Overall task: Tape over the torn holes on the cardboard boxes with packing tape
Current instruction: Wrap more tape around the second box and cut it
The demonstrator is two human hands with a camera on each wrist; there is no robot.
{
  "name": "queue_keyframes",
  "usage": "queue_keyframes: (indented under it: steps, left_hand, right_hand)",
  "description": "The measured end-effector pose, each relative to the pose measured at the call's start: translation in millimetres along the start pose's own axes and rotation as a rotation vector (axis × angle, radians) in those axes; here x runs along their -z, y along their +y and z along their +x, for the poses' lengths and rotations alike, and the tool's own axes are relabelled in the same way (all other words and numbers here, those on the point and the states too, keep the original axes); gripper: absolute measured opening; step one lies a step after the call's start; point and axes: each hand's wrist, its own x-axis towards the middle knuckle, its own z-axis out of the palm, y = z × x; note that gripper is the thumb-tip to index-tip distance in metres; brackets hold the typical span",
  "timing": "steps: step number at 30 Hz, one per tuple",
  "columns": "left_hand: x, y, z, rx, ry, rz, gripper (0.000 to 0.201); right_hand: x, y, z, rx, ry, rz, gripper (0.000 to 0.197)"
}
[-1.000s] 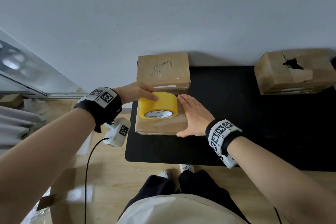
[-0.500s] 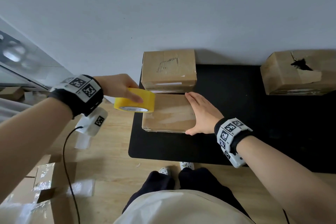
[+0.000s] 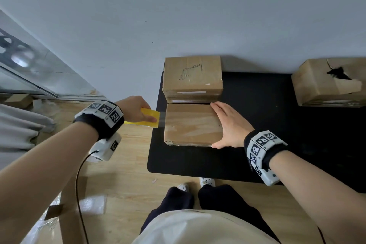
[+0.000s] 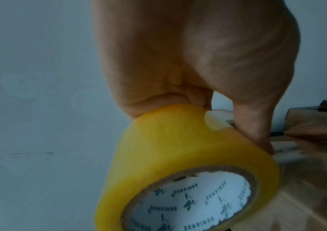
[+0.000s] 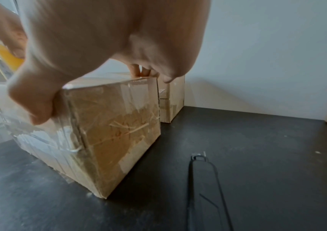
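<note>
A small cardboard box (image 3: 192, 123) stands on the black mat (image 3: 198, 160), its top glossy with clear tape. My right hand (image 3: 229, 125) lies flat on the box's right edge, its fingers (image 5: 139, 71) straight and its thumb (image 5: 36, 106) over the near side. My left hand (image 3: 138, 110) grips a yellow tape roll (image 3: 148, 118) just left of the box, off the mat's edge. A clear strip (image 3: 162, 119) stretches from roll to box. In the left wrist view the roll (image 4: 178, 156) shows its printed core.
A second box (image 3: 192, 74) with a scuffed top stands behind the first, against the wall. A third box (image 3: 328, 81) with a dark torn hole (image 3: 338, 73) stands at the far right. A black utility knife (image 5: 204, 187) lies on the mat near my right wrist.
My left hand has carried the roll leftward off the box top and past the mat's edge, drawing tape out. My right hand has stayed on the box.
</note>
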Motion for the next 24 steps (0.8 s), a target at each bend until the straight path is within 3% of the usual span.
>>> queue_keyframes:
  steps: [11,16,24]
  left_hand:
    - [-18.5,-1.6,18.7,0.061,-0.014,0.020,0.045]
    - [-23.6,-2.6,15.6,0.037,0.004,-0.059,0.044]
    - [-27.1,-12.1,13.0,0.000,-0.026,-0.147,0.035]
  right_hand:
    - [4.5,-3.9,-1.2,0.006,-0.040,-0.049,0.131]
    - [2.5,-22.4,-0.4,0.057,-0.113,-0.200,0.132]
    - [-29.3,-99.2,25.3,0.240,-0.020,-0.269,0.094]
